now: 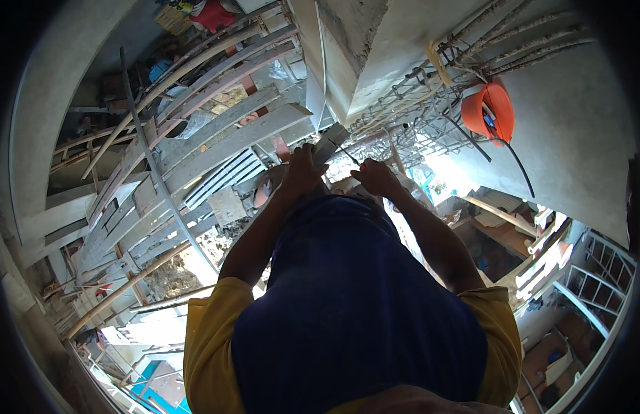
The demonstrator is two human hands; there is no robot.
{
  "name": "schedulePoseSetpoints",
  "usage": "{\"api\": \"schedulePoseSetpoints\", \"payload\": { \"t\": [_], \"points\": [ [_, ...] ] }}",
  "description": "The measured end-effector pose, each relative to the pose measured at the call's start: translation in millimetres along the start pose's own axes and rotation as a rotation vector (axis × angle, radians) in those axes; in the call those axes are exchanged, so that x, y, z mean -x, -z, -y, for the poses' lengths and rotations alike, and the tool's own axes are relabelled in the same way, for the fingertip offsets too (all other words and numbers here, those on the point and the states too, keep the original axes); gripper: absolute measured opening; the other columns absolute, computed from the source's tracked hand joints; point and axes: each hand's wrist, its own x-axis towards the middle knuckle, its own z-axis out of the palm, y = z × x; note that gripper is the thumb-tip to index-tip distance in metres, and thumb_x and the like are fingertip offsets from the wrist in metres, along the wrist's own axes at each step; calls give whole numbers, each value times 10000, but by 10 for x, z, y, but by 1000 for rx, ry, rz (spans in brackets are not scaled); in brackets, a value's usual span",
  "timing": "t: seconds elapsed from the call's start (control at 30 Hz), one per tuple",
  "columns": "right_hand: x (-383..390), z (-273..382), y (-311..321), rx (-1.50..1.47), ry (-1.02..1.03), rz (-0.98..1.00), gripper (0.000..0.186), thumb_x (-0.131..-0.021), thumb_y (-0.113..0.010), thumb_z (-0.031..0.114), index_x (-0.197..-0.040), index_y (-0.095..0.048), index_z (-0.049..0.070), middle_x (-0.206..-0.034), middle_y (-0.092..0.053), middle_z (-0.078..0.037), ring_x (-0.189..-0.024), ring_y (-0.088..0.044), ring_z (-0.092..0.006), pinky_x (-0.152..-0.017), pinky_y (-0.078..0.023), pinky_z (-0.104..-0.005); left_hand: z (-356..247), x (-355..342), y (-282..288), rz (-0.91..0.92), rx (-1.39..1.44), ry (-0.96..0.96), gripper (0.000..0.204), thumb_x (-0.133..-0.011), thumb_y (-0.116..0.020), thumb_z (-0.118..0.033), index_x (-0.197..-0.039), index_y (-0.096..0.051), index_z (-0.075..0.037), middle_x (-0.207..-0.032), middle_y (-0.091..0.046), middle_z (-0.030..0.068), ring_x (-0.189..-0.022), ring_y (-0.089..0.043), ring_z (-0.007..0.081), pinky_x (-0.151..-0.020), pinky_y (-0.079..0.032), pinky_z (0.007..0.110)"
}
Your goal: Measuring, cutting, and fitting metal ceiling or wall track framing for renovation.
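Note:
My left hand (303, 171) is closed around a short grey rectangular piece (325, 148) in the upper middle of the head view. Its far end sticks out past the fingers, close to the wall corner. With my right hand (379, 179) I grip a screwdriver (349, 156), its reddish handle mostly hidden in the fist. The thin dark shaft points up and left, and its tip lies at the grey piece. Whether the tip touches the piece or only overlaps it in view, I cannot tell.
Wooden planks (230, 141) and a long thin pole (151, 162) fill the left. Tied steel rebar (430, 114) runs along the right wall. An orange bucket (503, 114) with tools hangs there. Lower right are a ladder-like metal frame (596, 279) and a lower level.

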Motion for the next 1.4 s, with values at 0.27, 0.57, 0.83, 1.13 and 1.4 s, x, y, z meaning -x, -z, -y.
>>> {"api": "schedulePoseSetpoints", "payload": {
  "t": [0.27,0.57,0.83,1.13,1.4],
  "points": [
    [73,215,262,130,81,89,495,-893,-626,441,-962,-598,-48,-941,-651,-255,-910,-651,-423,-801,-519,-484,25,-110,150,182,-42,-104,732,-750,-773,-417,-1224,-425,18,-1044,-607,285,-990,-605,438,-856,-485,495],
    [-120,255,-1,1,-36,40,463,-926,-581,420,-1026,-603,-32,-903,-657,-248,-907,-644,-435,-788,-520,-492,-247,-36,129,83,-51,67,587,-790,-762,-318,-1150,-424,0,-952,-623,285,-893,-649,444,-754,-529,504],
    [-214,-165,-621,319,454,130,253,-889,-566,270,-1110,-623,162,-822,-614,-181,-842,-624,-364,-690,-510,-456,-289,122,-44,10,-395,153,475,-856,-684,-261,-1221,-445,-72,-989,-608,170,-874,-664,361,-708,-547,491],
    [-366,-180,-436,-159,99,-15,380,-843,-658,366,-860,-543,4,-813,-567,-233,-786,-590,-446,-663,-472,-511,-225,154,78,-157,-169,147,351,-804,-645,-138,-1105,-492,-39,-923,-647,195,-851,-675,382,-697,-555,494],
    [-409,325,-432,-30,317,116,335,-828,-683,330,-871,-542,30,-825,-612,-211,-806,-610,-415,-697,-477,-485,59,480,253,-231,-86,254,291,-814,-597,-130,-1067,-497,-24,-884,-643,215,-823,-673,398,-666,-544,518]
  ]
}}
